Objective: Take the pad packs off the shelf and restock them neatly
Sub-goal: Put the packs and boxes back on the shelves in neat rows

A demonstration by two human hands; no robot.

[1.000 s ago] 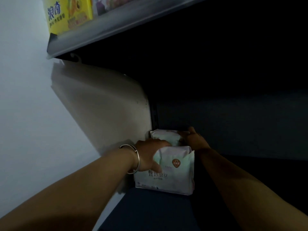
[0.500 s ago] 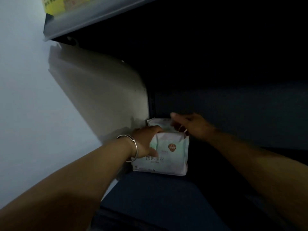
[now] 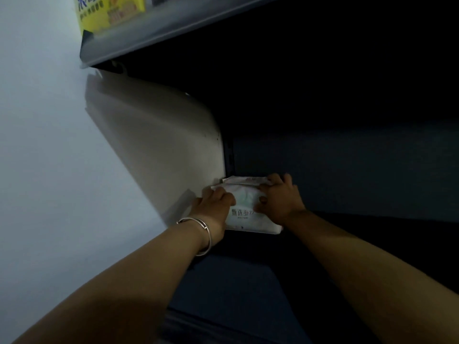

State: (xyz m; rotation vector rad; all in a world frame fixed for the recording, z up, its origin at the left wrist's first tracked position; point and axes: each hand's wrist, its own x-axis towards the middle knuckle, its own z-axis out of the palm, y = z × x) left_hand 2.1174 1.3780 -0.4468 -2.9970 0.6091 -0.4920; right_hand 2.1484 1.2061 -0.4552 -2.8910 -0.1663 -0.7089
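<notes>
Rear pad pack (image 3: 244,180) mostly hidden behind front pack (image 3: 248,214)

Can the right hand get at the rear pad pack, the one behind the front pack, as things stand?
Probably yes. The right hand already lies over the front pack, its fingertips at the rear pack's top edge. Nothing visible blocks it, though the dark shelf corner hides the exact contact.
</notes>
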